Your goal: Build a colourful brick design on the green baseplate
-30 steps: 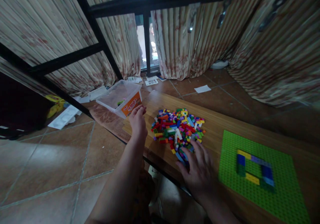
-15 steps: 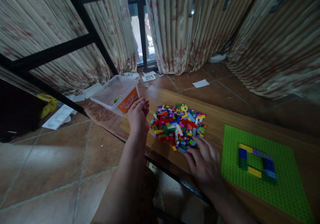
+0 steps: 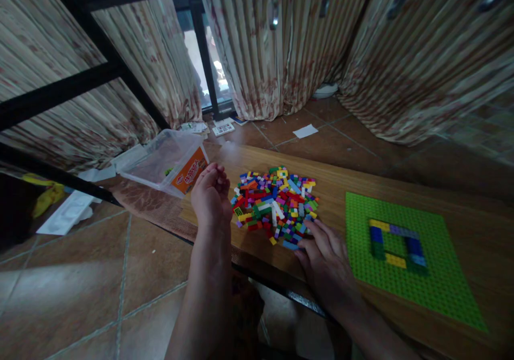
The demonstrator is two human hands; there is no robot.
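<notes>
A mixed heap of small coloured toy bricks [image 3: 277, 199] lies on the wooden board. My right hand [image 3: 327, 253] rests at the heap's near right edge, fingers stretched out and apart. Its fingertips are by a light blue brick [image 3: 289, 245]; a firm grip on it does not show. Left of the heap, my left hand [image 3: 211, 196] is raised with its fingers curled in; whatever they may hold is hidden. On the green baseplate [image 3: 441, 295] at the right stands a low rectangular ring of yellow, blue, purple and green bricks [image 3: 395, 261].
A clear plastic box [image 3: 155, 159] with an orange label stands beyond my left hand, a few green pieces inside. Black metal bars [image 3: 116, 68] cross the upper left. Papers [image 3: 305, 130] and a white tray [image 3: 66, 215] lie on the tiled floor, before striped curtains [image 3: 289, 54].
The view has turned, so the whole scene sits further left. My left hand's fingers are curled upward a little more. My right hand stays at the heap's edge.
</notes>
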